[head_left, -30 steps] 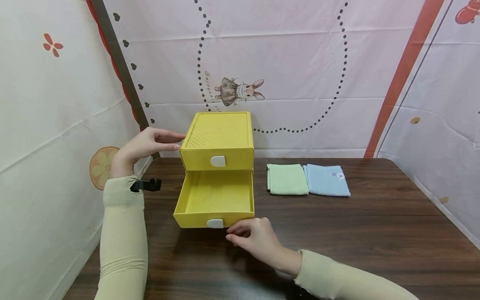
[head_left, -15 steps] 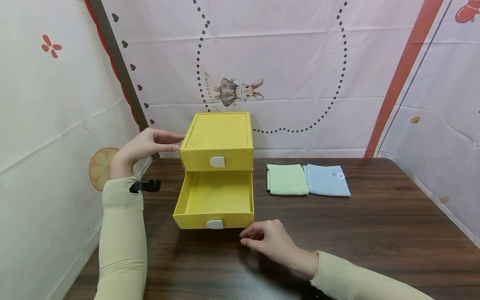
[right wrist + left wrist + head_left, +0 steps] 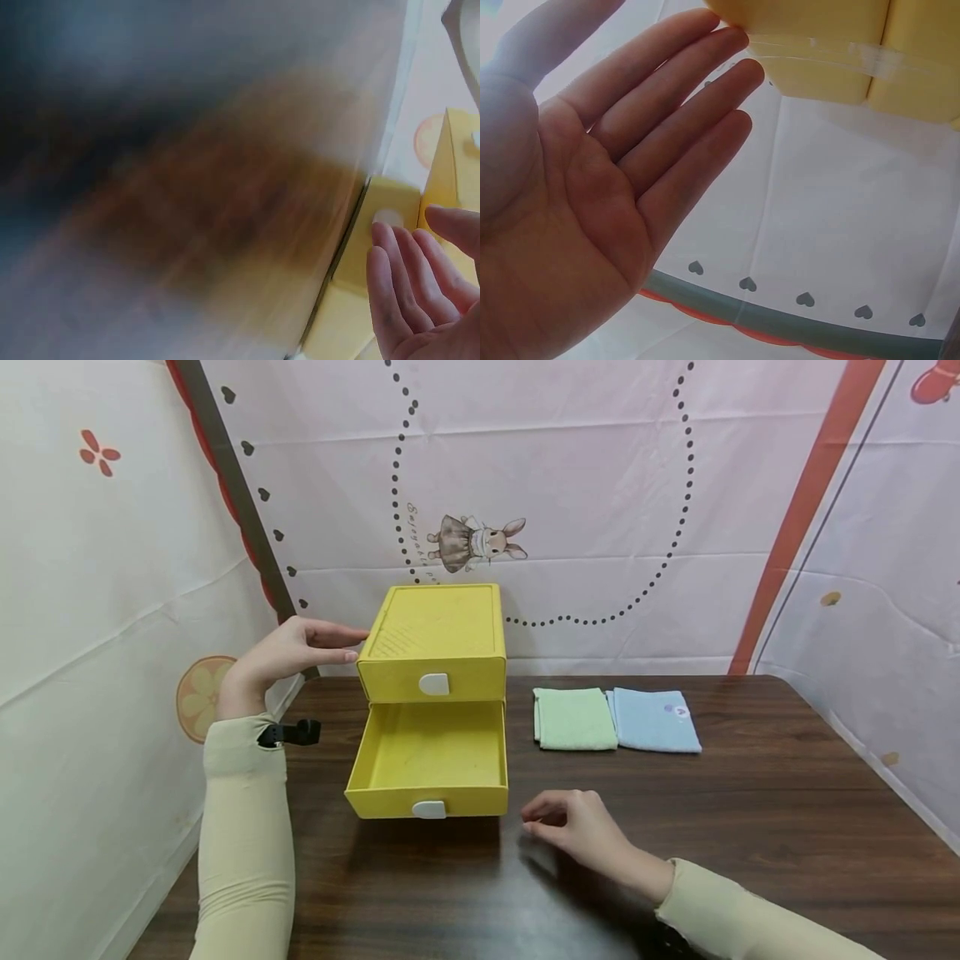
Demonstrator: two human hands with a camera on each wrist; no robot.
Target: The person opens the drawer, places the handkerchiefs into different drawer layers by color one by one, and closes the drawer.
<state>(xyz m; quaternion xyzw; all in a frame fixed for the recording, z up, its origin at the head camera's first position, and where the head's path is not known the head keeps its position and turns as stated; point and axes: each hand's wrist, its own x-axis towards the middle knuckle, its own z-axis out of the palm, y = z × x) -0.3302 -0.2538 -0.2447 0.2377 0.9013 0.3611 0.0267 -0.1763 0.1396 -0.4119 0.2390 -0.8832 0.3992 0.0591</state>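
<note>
A yellow two-drawer box (image 3: 442, 622) stands on the dark wood table (image 3: 712, 810). Its lower drawer (image 3: 431, 760) is pulled out and has nothing in it; the upper drawer (image 3: 390, 680) is closed. Each drawer front carries a white tab. My left hand (image 3: 285, 652) rests its straight fingertips on the box's left side near the top; in the left wrist view the fingers (image 3: 690, 112) reach to the yellow wall. Just right of the lower drawer, apart from it, my right hand (image 3: 581, 831) hovers over the table with loosely bent fingers and holds nothing.
A folded green cloth (image 3: 576, 719) and a folded blue cloth (image 3: 656, 721) lie side by side to the right of the box. Patterned curtains (image 3: 600, 510) hang behind the table and along both sides.
My right hand has left the lower drawer's front right corner and moved right. My left hand stays at the box, and the lower drawer remains pulled out.
</note>
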